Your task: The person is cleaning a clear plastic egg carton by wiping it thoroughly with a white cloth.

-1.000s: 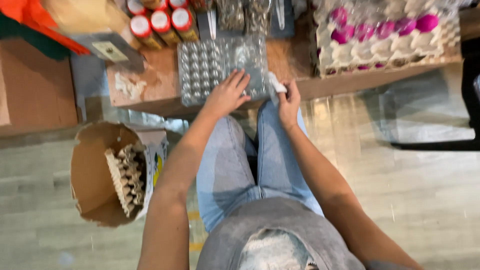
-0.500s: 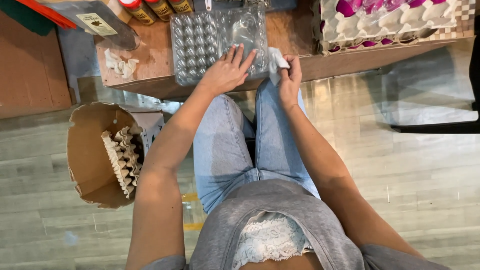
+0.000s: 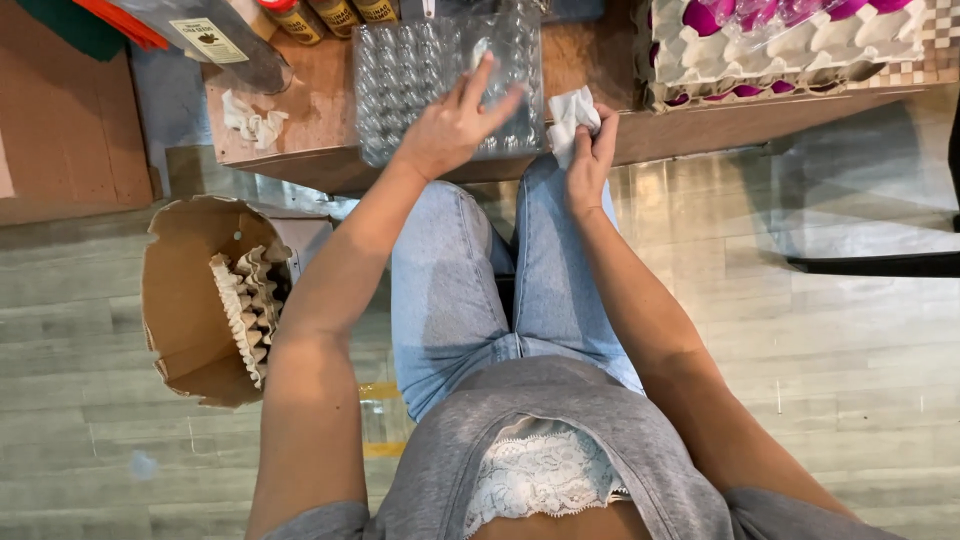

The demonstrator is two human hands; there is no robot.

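Sitting over a low wooden table (image 3: 320, 110), a person steadies one clear plastic egg tray (image 3: 420, 70) at upper centre with the left hand (image 3: 450, 125), fingers spread flat on it and gripping nothing. The right hand (image 3: 590, 160), just right of the tray, pinches one white wipe (image 3: 572, 112). At left, one cardboard box (image 3: 190, 300) holds stacked pulp trays (image 3: 245, 310). Beyond, three jars (image 3: 335, 12) line the top edge.
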